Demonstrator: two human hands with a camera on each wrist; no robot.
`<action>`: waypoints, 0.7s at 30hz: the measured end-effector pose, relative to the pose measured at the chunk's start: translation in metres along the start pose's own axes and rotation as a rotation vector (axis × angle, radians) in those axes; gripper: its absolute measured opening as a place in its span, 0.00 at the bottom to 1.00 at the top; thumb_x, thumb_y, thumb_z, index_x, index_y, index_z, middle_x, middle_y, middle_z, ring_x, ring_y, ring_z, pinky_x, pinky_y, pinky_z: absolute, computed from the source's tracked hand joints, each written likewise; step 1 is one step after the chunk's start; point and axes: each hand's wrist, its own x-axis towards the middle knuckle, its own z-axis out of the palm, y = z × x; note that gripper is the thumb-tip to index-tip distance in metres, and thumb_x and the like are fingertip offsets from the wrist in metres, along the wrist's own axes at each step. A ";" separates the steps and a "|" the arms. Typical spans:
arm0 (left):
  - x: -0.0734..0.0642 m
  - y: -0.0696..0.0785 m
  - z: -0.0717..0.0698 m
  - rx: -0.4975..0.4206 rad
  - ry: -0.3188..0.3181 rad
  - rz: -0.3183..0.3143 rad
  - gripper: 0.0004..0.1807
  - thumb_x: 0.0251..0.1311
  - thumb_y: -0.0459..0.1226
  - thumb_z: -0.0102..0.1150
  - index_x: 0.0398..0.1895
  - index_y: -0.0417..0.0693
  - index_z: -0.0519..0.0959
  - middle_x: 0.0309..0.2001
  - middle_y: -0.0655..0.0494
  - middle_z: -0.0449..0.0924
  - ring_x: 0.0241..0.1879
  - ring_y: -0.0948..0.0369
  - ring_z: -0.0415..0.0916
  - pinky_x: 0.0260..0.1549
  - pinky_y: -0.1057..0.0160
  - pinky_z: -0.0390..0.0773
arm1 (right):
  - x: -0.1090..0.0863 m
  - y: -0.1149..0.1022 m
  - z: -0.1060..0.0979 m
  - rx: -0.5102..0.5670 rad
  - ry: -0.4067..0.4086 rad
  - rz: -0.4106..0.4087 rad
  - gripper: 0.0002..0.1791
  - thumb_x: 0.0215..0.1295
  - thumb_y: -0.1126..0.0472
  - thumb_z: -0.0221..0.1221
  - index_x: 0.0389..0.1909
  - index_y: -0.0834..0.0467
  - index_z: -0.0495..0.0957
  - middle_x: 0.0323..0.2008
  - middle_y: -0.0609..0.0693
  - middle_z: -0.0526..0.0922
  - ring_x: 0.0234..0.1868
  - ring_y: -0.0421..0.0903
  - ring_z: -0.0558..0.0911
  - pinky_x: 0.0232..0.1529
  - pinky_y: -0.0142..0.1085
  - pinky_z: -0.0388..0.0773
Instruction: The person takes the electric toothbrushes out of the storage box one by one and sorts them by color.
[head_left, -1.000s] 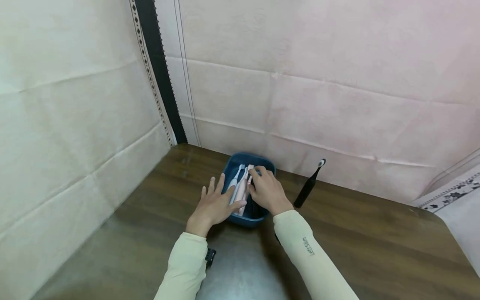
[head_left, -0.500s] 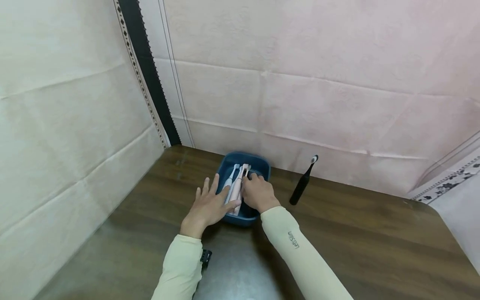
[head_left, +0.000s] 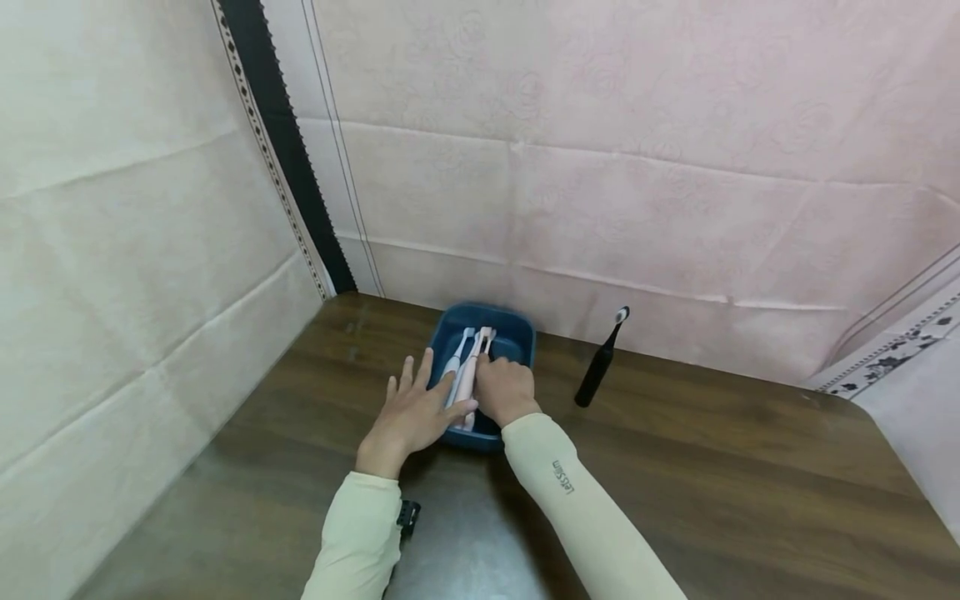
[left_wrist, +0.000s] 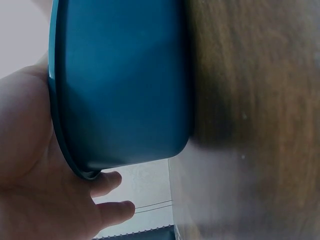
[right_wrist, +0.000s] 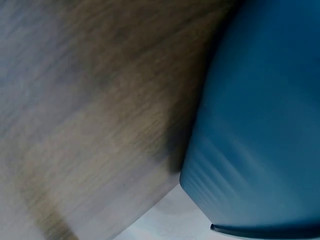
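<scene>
A blue plastic bin [head_left: 519,335] stands on the table against the back wall, with several electric toothbrushes lying in it. A white toothbrush [head_left: 453,363] is on the left, a pale pink toothbrush [head_left: 466,385] beside it. My left hand [head_left: 405,417] rests on the bin's left rim, fingers spread and thumb over the handles. In the left wrist view, straight fingers [left_wrist: 114,214] show past the bin wall [left_wrist: 120,85]. My right hand [head_left: 506,390] reaches inside, curled over the rightmost toothbrush [head_left: 491,332] and gripping it; its fingertips are hidden. The right wrist view has only the bin's side [right_wrist: 265,120].
A black electric toothbrush [head_left: 597,372] lies right of the bin, its head towards the back wall. Pale fabric walls [head_left: 637,225] stand behind and to the left of the brown wooden table [head_left: 712,475].
My right hand has drawn down and left inside the bin, its fingers more curled, uncovering the toothbrush heads. My left hand keeps its place on the rim. The head view has shifted slightly.
</scene>
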 end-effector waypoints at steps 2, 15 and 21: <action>0.000 0.000 0.000 -0.002 0.003 0.001 0.39 0.73 0.62 0.46 0.78 0.48 0.63 0.81 0.39 0.35 0.78 0.34 0.30 0.70 0.30 0.38 | -0.001 -0.001 0.000 -0.007 0.000 0.011 0.20 0.74 0.53 0.59 0.60 0.60 0.77 0.30 0.54 0.80 0.23 0.47 0.77 0.24 0.40 0.79; 0.001 0.000 0.000 0.006 0.015 0.006 0.40 0.73 0.62 0.47 0.78 0.48 0.63 0.81 0.38 0.35 0.77 0.33 0.31 0.70 0.30 0.39 | 0.000 -0.006 -0.003 -0.003 0.021 0.050 0.20 0.74 0.53 0.59 0.59 0.61 0.79 0.33 0.56 0.82 0.25 0.48 0.78 0.26 0.41 0.81; 0.001 0.000 0.002 0.014 -0.006 0.002 0.40 0.73 0.62 0.45 0.78 0.49 0.62 0.81 0.38 0.34 0.77 0.33 0.30 0.70 0.30 0.39 | -0.002 -0.005 -0.003 0.057 0.025 0.069 0.17 0.75 0.55 0.58 0.57 0.60 0.81 0.37 0.58 0.82 0.28 0.50 0.78 0.29 0.43 0.82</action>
